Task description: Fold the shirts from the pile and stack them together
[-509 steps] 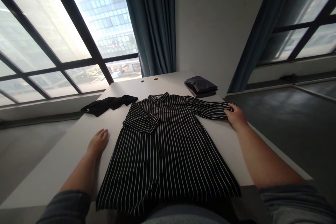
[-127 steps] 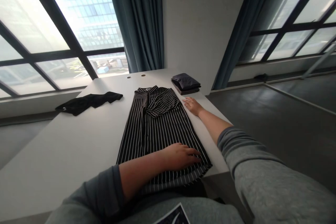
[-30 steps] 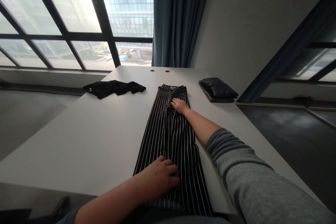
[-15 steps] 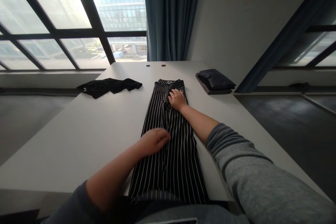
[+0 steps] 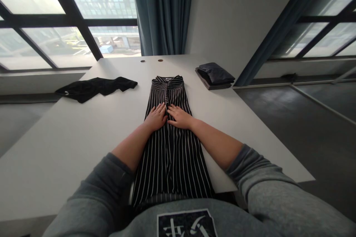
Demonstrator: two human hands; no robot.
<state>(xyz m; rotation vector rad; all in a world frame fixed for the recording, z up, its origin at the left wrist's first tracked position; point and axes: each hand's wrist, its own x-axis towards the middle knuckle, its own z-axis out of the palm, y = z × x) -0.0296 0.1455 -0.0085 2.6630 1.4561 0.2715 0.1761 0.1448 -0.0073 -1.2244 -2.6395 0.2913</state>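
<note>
A black shirt with white stripes (image 5: 172,155) lies on the white table (image 5: 69,137), folded lengthwise into a narrow strip with the collar at the far end. My left hand (image 5: 156,116) rests flat on its left half near the middle, fingers stretched out. My right hand (image 5: 180,117) lies flat beside it on the right half, fingers spread. The two hands almost touch. Neither hand holds anything. The shirt's hem hangs over the near table edge at my lap.
A crumpled black garment (image 5: 94,87) lies at the far left of the table. A stack of folded dark clothes (image 5: 214,75) sits at the far right. Two round cable holes (image 5: 151,60) are at the far edge. Windows and blue curtains stand behind.
My right hand slid back from near the collar to the shirt's middle. My left hand moved forward from the lower part to lie beside it. The shirt stayed in its narrow fold.
</note>
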